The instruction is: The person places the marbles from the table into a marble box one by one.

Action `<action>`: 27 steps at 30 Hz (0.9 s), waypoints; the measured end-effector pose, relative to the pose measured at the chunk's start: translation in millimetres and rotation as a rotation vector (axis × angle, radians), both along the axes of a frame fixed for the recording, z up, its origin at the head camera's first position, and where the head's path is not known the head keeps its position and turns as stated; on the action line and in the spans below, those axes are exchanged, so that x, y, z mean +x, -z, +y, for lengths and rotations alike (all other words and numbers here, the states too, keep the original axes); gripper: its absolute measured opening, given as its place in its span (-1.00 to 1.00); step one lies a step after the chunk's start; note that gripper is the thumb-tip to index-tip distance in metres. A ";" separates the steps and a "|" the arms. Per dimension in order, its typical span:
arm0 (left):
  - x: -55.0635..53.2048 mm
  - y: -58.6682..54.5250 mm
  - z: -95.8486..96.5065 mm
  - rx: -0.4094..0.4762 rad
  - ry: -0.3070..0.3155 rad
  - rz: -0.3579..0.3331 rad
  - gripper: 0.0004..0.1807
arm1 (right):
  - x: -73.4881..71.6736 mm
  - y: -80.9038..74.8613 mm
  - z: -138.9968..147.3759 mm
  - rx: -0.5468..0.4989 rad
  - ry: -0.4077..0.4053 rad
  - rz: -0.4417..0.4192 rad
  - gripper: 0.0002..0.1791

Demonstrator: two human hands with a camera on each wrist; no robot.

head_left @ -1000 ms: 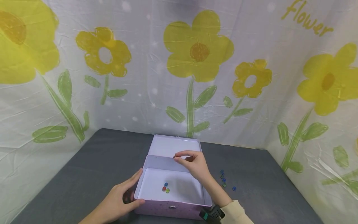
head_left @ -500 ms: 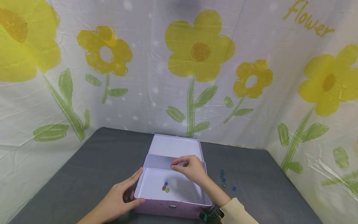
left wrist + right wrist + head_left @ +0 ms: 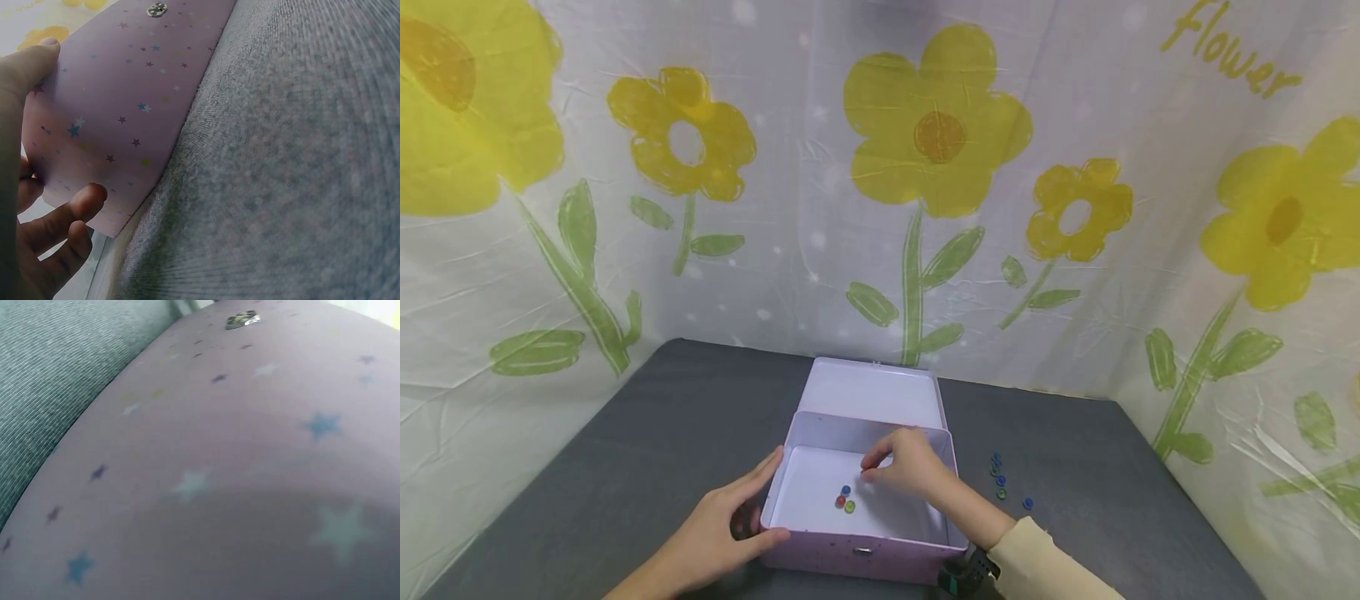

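Observation:
A pink tin box [image 3: 820, 543] with a star pattern and white inside stands with its lid [image 3: 872, 390] laid back. My left hand [image 3: 718, 523] grips its front left corner, thumb at the front rim and fingers along the left side. In the left wrist view, the left hand's lower fingers curl beside the starred wall. Inside the box, my right hand [image 3: 910, 467] pinches a small reddish piece, mostly hidden by the fingertips. On the box floor nearby lie small round pieces: a blue one [image 3: 846, 491], a red one [image 3: 840, 502] and a yellow-green one [image 3: 850, 507].
On the dark cloth-covered table [image 3: 625, 450], right of the box, several small blue and green round pieces [image 3: 1001, 481] lie in a loose row, with one blue piece [image 3: 1028, 504] apart. A metal clasp [image 3: 862, 551] sits on the box front. Behind hangs a flower-printed curtain [image 3: 790, 250].
My right hand has come down from above the box's back edge into the box, still pinching the small reddish piece. My left hand has stayed at the corner.

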State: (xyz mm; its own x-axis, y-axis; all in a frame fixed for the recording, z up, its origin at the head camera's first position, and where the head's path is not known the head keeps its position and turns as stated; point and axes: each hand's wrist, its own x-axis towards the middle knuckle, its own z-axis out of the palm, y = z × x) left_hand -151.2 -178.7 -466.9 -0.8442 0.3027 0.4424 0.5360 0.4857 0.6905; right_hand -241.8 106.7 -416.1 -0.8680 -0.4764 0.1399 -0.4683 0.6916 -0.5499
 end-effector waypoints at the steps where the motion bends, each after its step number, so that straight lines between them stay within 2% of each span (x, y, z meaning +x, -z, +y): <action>1: 0.2 0.0 0.1 0.000 0.001 -0.001 -0.07 | 0.6 0.4 0.0 0.016 0.000 -0.003 -0.95; 14: 0.3 -1.8 0.0 -0.006 -0.013 -0.016 -0.07 | 5.9 1.0 -0.4 0.103 -0.011 0.043 -0.94; 20: 0.6 -1.8 -0.1 -0.002 -0.007 -0.026 -0.08 | 3.8 0.9 1.3 0.067 0.014 0.024 -0.92; 27: 0.9 -2.2 0.6 0.000 -0.011 -0.036 -0.08 | 3.1 -4.1 3.6 -0.006 0.019 0.069 -0.87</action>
State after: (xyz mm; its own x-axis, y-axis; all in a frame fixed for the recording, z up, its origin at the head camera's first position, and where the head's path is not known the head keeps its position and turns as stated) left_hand -150.3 -178.1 -464.7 -0.8628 0.2931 0.4120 0.5056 0.4915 0.7091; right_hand -238.7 110.3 -412.0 -0.8652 -0.4586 0.2029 -0.4919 0.6974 -0.5213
